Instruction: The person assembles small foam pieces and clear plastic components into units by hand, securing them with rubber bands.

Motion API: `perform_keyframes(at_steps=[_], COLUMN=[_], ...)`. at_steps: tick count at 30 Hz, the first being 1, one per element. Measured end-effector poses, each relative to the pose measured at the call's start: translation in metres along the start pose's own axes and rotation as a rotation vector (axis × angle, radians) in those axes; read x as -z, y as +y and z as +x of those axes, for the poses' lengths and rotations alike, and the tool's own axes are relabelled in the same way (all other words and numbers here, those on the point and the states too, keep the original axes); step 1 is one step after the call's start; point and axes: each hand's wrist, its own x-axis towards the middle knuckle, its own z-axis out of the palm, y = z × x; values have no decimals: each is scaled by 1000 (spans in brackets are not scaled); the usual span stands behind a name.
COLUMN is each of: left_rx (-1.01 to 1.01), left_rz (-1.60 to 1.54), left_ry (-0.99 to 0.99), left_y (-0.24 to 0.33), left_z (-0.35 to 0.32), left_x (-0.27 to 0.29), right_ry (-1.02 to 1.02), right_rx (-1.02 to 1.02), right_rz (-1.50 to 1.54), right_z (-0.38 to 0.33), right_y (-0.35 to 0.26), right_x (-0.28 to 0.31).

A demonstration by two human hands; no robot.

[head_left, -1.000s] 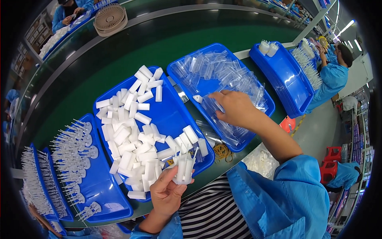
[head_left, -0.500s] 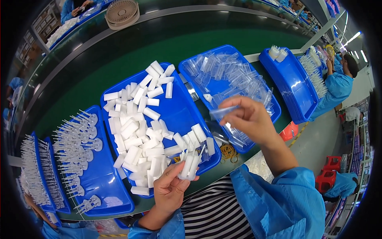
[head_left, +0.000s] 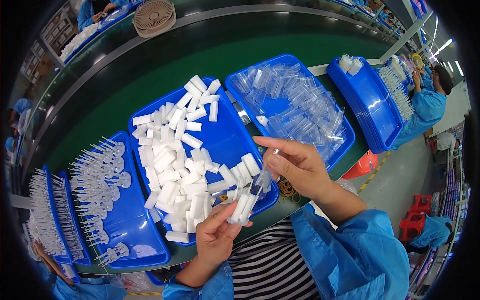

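Observation:
My left hand (head_left: pixel 216 232) grips a small white pronged base with white cylinders (head_left: pixel 244 207) standing on it, tilted up to the right. Just above its upper end my right hand (head_left: pixel 296 167) pinches a clear plastic sleeve (head_left: pixel 264 181) between thumb and fingers, index finger stretched out. Whether the sleeve touches the prongs I cannot tell. Behind my left hand, a blue tray (head_left: pixel 225 127) holds a heap of white foam-like cylinders (head_left: pixel 170 170). Beyond my right hand, another blue tray (head_left: pixel 280 106) carries many loose clear sleeves (head_left: pixel 305 107).
At left, a blue tray (head_left: pixel 132 225) holds white pronged bases (head_left: pixel 100 175). Stacked blue trays (head_left: pixel 367 110) stand at right, with white assemblies (head_left: pixel 351 65) on top. Yellow rubber bands (head_left: pixel 287 191) lie by the bench edge. A fan (head_left: pixel 154 17) sits at the back; co-workers (head_left: pixel 425 110) sit nearby.
My right hand has come down and left from over the sleeve tray, bringing the clear sleeve to the assembly's upper end. My left hand has stayed nearly in place.

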Motion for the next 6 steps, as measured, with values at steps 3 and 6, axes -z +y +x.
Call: perform_keyframes(at_steps=[3, 6], left_rx=[-9, -20], left_rz=[6, 7], left_ry=[-14, -25], left_y=[-2, -3], left_z=[0, 0], left_x=[0, 1], right_ry=[21, 25], right_rx=[-13, 18], right_rz=[92, 106], right_z=[0, 0], right_y=[0, 3], right_x=[-7, -9])
